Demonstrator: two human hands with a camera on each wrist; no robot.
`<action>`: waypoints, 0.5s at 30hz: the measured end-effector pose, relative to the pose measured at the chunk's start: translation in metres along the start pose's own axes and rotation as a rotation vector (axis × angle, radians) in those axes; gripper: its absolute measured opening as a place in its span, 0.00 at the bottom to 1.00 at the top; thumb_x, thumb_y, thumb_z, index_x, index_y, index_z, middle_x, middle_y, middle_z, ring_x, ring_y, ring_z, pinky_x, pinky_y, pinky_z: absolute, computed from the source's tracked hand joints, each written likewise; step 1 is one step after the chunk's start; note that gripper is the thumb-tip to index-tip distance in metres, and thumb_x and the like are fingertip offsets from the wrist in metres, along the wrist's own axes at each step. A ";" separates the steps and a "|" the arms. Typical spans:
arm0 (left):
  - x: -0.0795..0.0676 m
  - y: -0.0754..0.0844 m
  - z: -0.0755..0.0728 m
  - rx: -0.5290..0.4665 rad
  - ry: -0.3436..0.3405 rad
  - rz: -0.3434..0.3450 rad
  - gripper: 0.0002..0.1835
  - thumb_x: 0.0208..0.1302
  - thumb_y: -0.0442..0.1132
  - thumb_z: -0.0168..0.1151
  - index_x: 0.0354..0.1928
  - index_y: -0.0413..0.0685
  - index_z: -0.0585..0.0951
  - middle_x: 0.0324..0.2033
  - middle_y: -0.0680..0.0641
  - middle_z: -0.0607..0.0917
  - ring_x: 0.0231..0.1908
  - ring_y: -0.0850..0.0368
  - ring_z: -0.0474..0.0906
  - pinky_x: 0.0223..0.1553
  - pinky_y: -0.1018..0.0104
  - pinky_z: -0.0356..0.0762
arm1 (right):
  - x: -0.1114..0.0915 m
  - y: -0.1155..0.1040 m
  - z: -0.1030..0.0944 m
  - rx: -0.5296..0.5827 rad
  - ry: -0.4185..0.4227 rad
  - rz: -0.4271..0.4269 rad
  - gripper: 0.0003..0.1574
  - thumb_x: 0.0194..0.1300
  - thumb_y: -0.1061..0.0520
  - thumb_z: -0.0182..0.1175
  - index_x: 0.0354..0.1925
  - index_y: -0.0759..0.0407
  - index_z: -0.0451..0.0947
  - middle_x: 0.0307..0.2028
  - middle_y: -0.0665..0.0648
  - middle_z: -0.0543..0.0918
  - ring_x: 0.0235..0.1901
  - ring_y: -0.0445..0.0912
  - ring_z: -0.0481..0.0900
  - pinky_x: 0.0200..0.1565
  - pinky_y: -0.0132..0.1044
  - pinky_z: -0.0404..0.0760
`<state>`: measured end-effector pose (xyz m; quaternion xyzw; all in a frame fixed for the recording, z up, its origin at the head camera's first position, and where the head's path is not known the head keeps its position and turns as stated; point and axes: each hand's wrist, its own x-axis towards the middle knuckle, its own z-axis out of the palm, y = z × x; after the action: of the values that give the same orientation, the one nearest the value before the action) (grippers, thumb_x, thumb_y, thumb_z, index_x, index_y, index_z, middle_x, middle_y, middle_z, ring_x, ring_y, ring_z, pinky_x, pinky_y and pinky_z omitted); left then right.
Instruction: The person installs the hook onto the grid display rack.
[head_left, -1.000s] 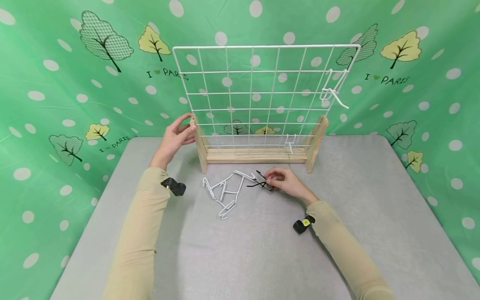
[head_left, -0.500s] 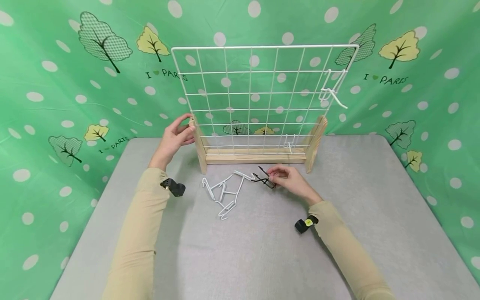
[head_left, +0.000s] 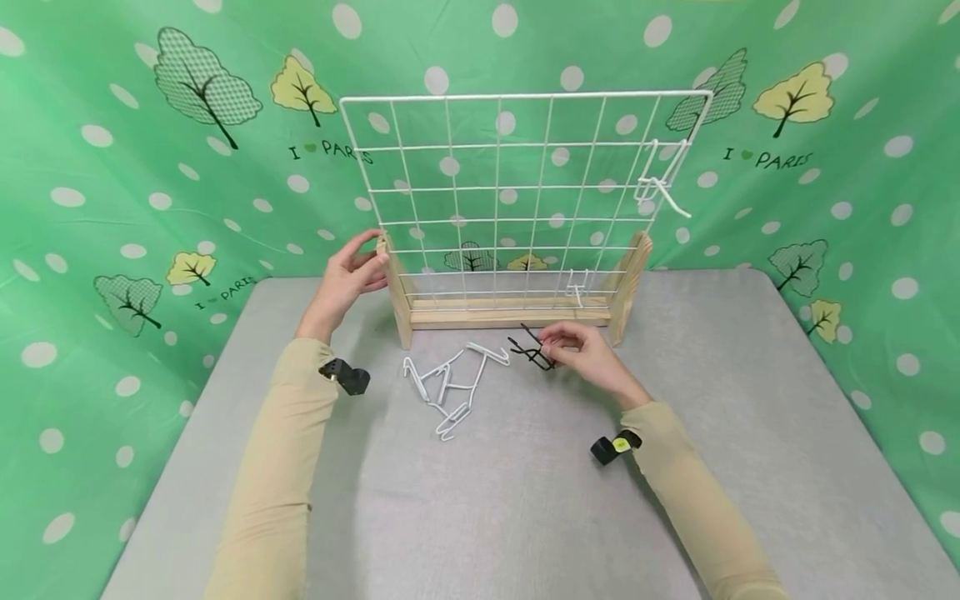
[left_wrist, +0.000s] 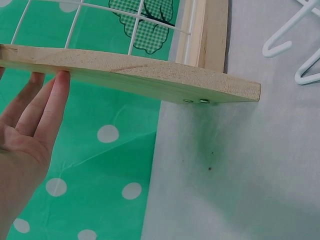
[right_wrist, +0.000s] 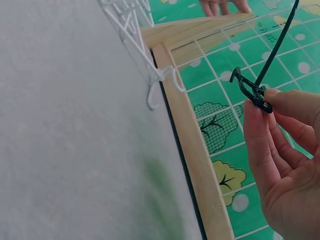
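At the rack's left end my left hand (head_left: 348,273) holds the top of the wooden side post (head_left: 397,296). In the left wrist view its fingertips (left_wrist: 62,79) rest against the outer face of that post. My right hand (head_left: 585,354) pinches a black wire hook (head_left: 534,357) between thumb and fingertips, in front of the rack's base. Its long prong points upward in the right wrist view, where the hook's bent end (right_wrist: 245,87) shows too. A white wire grid (head_left: 498,190) stands upright in the wooden base (head_left: 510,317).
Several white wire hooks (head_left: 450,386) lie in a cluster on the grey tabletop (head_left: 450,517), between the hands. One white hook (head_left: 654,185) hangs high on the grid's right side, another (head_left: 576,287) low down. A green dotted curtain (head_left: 225,192) surrounds the table.
My right hand has lifted the black hook up and away from the white hooks, slightly right and toward the rack, turning it. My left hand has stayed on the post.
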<state>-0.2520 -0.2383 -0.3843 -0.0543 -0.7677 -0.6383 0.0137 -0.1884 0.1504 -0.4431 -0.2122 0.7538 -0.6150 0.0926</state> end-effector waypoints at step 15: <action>0.000 -0.001 -0.001 -0.023 -0.003 0.000 0.29 0.69 0.43 0.60 0.70 0.55 0.66 0.63 0.30 0.69 0.42 0.56 0.83 0.47 0.62 0.82 | 0.003 -0.006 -0.006 0.013 0.075 -0.035 0.13 0.64 0.71 0.59 0.47 0.78 0.76 0.37 0.70 0.81 0.32 0.42 0.80 0.35 0.34 0.85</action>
<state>-0.2524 -0.2390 -0.3854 -0.0553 -0.7604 -0.6470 0.0121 -0.1923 0.1532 -0.4352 -0.2017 0.7489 -0.6288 0.0548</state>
